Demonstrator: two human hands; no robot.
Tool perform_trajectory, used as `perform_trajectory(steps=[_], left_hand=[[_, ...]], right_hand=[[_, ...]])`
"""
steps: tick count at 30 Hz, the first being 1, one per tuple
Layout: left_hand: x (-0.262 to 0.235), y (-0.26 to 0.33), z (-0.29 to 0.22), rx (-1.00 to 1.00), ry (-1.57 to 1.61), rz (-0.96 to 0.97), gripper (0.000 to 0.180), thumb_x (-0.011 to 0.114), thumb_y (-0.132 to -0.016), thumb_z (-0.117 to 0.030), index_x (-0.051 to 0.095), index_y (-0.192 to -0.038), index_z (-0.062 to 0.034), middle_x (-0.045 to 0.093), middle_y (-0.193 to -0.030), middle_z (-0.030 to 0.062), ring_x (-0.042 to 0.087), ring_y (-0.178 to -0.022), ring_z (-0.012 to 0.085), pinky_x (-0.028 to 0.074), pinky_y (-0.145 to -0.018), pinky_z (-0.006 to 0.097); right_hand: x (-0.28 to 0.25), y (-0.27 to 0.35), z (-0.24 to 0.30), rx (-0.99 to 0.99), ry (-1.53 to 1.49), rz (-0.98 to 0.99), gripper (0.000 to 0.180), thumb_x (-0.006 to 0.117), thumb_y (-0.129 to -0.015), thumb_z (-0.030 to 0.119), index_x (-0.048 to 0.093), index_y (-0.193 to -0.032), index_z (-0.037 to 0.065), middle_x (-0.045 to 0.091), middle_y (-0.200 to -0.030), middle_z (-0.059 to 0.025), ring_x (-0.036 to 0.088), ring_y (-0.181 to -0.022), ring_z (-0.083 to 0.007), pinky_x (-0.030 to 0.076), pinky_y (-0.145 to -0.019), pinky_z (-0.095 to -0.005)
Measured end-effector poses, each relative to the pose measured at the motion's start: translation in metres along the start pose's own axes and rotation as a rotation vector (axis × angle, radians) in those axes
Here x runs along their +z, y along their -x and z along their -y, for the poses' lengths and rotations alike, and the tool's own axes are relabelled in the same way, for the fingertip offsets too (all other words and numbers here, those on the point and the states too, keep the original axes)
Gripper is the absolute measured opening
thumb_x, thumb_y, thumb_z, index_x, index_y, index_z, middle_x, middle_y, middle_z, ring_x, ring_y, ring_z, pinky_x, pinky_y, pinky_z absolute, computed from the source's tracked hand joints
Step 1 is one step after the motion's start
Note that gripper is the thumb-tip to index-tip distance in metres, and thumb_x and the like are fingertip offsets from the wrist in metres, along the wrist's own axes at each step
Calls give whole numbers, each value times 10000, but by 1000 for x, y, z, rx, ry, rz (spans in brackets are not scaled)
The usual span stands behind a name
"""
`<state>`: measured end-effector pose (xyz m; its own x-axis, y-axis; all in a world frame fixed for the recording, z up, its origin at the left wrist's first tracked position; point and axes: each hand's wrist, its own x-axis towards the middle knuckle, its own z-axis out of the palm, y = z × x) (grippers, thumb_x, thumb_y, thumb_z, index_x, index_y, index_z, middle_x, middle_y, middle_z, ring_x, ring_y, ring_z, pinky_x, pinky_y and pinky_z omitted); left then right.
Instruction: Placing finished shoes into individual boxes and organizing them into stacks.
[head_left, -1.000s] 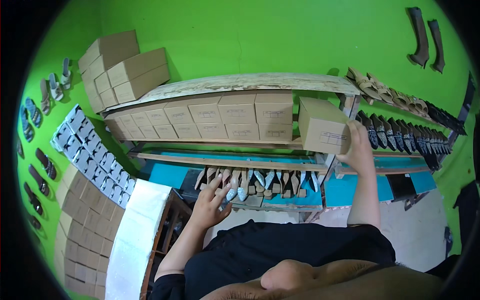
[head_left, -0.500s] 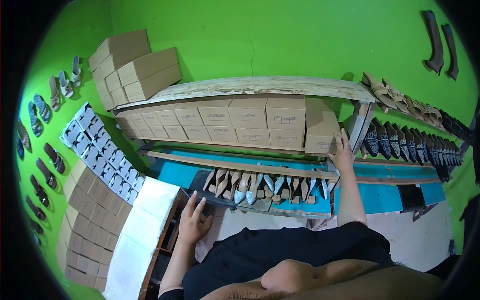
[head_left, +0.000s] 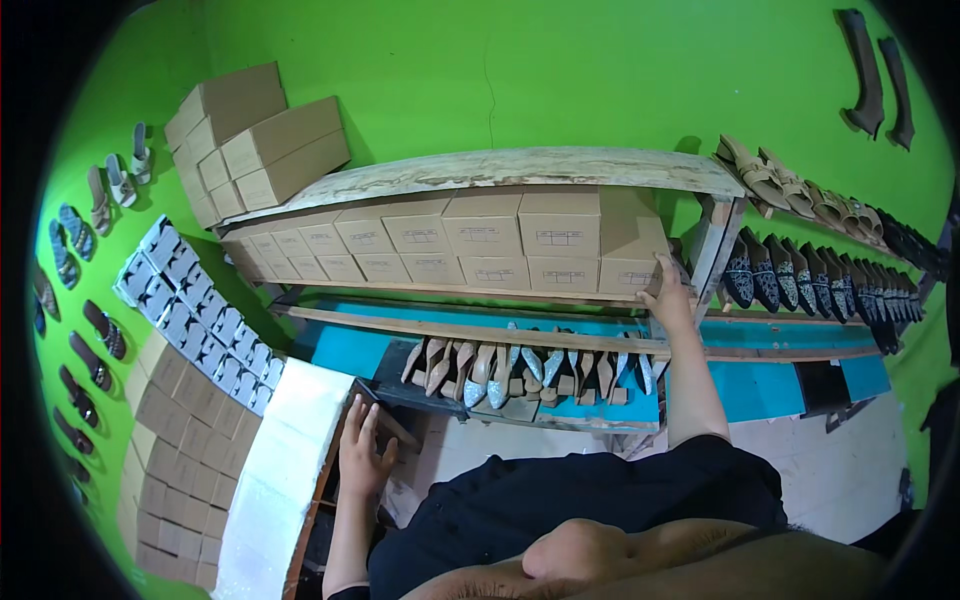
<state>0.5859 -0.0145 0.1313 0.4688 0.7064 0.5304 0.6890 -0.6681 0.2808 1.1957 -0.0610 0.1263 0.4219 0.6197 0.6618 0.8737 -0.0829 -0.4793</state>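
My right hand [head_left: 672,298] rests against the right front corner of a lower cardboard box [head_left: 625,274] at the right end of a shelf row. Its fingers are extended, with the fingertips touching the box rather than wrapped round it. On that box's left stand two tiers of brown boxes [head_left: 484,238] with printed labels. Lower left, my left hand [head_left: 365,452] is open, fingers stretched upward, beside the edge of a white-topped table [head_left: 283,440]. Nothing shows in it.
Heeled shoes [head_left: 490,375] line the blue lower shelf ahead. More boxes [head_left: 262,120] are piled on the whitish top board [head_left: 480,172]. Patterned shoes [head_left: 780,278] and sandals [head_left: 770,185] fill racks on the right. White-and-black boxes [head_left: 200,310] are stacked at left.
My left hand has drawn down and left toward the white table's edge. My right hand sits slightly lower and further left, still at the end box. The whole view has shifted a little.
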Motion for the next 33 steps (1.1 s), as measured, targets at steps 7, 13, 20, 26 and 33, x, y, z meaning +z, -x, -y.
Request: perform_trajectory(steps=[7,13,20,26,33], left_hand=[[1,-4,-3,-7,-15,-1,714,746,-730,-16,483,-1392,-52,359,-1518,219,501,-1301,413,470,-1053,450],[-1,7,15,-45,-37,-8,742,756,-710,-11,491,-1400,-80,371,-1515,215,510,-1296,407,474,-1045,449],[-35,41,29,-187,-47,3,679,769,-714,-20,554,-1353,-98,397,-1496,213,529,-1284,381,487,-1030,443],[-63,84,67,-231,-96,-48,568,785,-745,-78,639,-1286,-169,430,-1476,207,584,-1198,381,522,-978,446],[-123,163,111,-453,-119,-53,584,782,-767,-86,613,-1320,-171,402,-1503,192,575,-1232,368,524,-989,436]], right_hand=[[2,-1,2,-12,-1,-10,913,838,-690,40,319,-1436,131,440,-1410,-238,469,-1289,-434,448,-1050,-438],[34,18,15,-102,411,-377,913,771,-812,295,243,-1522,73,151,-1595,-271,169,-1471,-472,153,-1162,-636],[120,54,90,-495,193,-246,879,763,-820,300,264,-1519,114,120,-1602,-277,102,-1476,-512,78,-1136,-710],[193,106,188,-646,-92,-22,883,785,-786,263,288,-1500,111,170,-1583,-288,139,-1464,-521,166,-1150,-671],[265,179,298,-868,-262,326,909,788,-734,267,327,-1504,123,206,-1577,-273,152,-1465,-503,133,-1183,-610]])
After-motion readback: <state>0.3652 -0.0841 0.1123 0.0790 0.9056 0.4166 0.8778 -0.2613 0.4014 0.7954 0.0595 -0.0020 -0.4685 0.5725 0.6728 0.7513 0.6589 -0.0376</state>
